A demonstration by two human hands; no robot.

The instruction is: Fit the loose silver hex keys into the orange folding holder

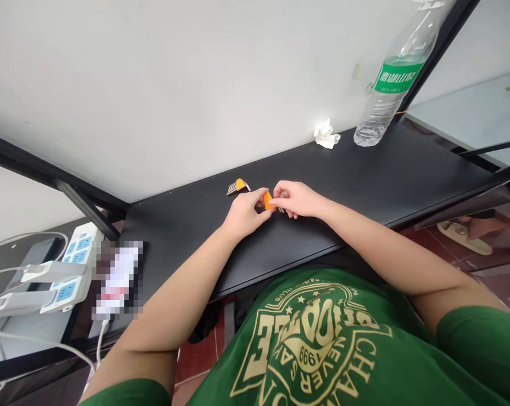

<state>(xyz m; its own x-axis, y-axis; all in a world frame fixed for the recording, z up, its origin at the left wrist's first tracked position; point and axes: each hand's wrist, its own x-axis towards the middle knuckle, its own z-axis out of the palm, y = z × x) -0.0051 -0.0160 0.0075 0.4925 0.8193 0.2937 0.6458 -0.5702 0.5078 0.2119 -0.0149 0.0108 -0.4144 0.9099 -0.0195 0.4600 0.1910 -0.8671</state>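
Note:
Both my hands meet over the middle of a black desk (365,175). My left hand (244,213) and my right hand (295,198) are closed on a small orange holder (268,200) with thin metal keys sticking out of it. A second orange holder with a fan of metal hex keys (238,185) lies on the desk just beyond my left hand, untouched.
A clear water bottle with a green label (392,79) stands at the back right by a crumpled white tissue (326,135). A white and blue power strip with plugs and cables (64,270) sits at the left beside a blurred object (117,279). A white wall backs the desk.

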